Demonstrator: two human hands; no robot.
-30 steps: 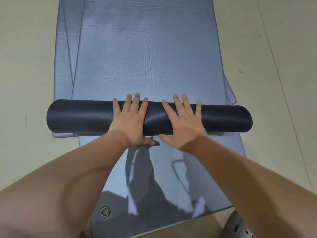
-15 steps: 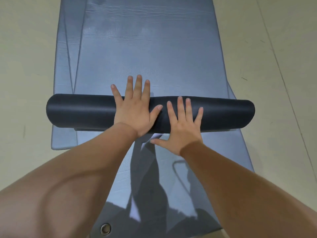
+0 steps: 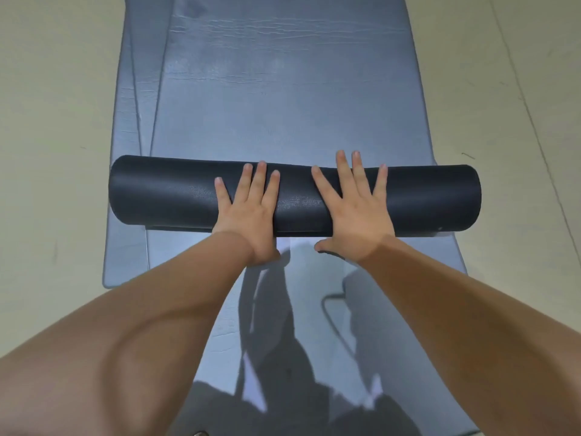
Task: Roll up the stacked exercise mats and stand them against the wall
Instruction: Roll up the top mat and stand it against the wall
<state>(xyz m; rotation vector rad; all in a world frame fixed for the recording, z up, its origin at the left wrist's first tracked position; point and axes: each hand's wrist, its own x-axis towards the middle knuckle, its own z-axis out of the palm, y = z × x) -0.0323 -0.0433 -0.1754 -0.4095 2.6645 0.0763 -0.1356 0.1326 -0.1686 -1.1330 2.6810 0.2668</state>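
Floor: pale beige (image 3: 63,89), bare to left and right of the mats, thin seam lines on the right.
Stack: grey-blue mats (image 3: 283,89) lying flat, running from near to far; lower mat's edge (image 3: 129,121) poking out on the left.
Roll: dark tube (image 3: 163,193) lying crosswise on the stack, its ends reaching almost to both side edges; plenty of flat mat beyond it on the far side.
Left hand: (image 3: 251,212) palm down on the roll, just left of centre.
Right hand: (image 3: 355,209) palm down on the roll, just right of centre, near the other hand but apart.
Fingers: left (image 3: 261,180) and right (image 3: 344,171) straight and spread, draped over the top of the roll, tips toward the far side; nothing gripped or pinched; right thumb down at the near foot of the roll, left thumb hard to tell.
Step in hand: probably rolling the top mat away, partway done.
Doing it well: even pressure through both palms; same pace on both sides to keep the ends square; tight turns, no slack; care not to drag the lower mat along.
Wall: not in view.
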